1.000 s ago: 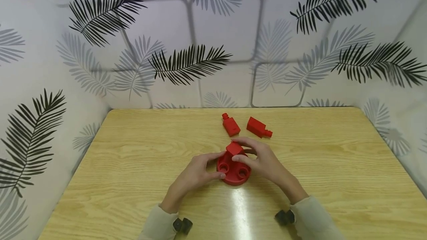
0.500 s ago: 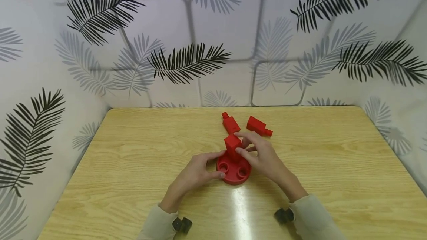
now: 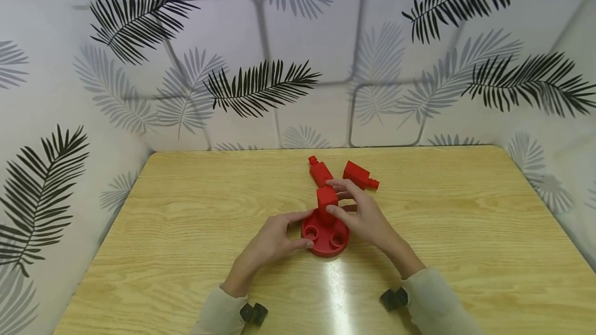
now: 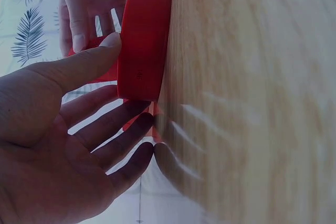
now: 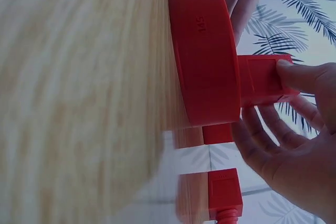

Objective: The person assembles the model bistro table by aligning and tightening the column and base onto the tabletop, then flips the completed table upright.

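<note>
A round red base (image 3: 326,250) with round sockets lies flat on the table; two sockets show on its near side. My left hand (image 3: 272,242) grips its left rim between thumb and fingers. On the far part of the base stands a red rectangular block (image 3: 327,199), roughly upright. My right hand (image 3: 372,221) holds that block, thumb on the near side and fingers behind. In the right wrist view the block (image 5: 262,80) meets the top of the base (image 5: 202,59). Its lower end is hidden, so how deep it sits I cannot tell.
Two more red blocks with ridged necks lie on their sides behind the base, one (image 3: 319,172) just past the right fingertips and another (image 3: 357,174) to its right. The wooden table (image 3: 195,195) runs back to a leaf-patterned backdrop (image 3: 298,107).
The held block has come up from a lower, tilted pose to a more upright one and has turned slightly. My right fingers have shifted upward with it. The left hand stays on the base.
</note>
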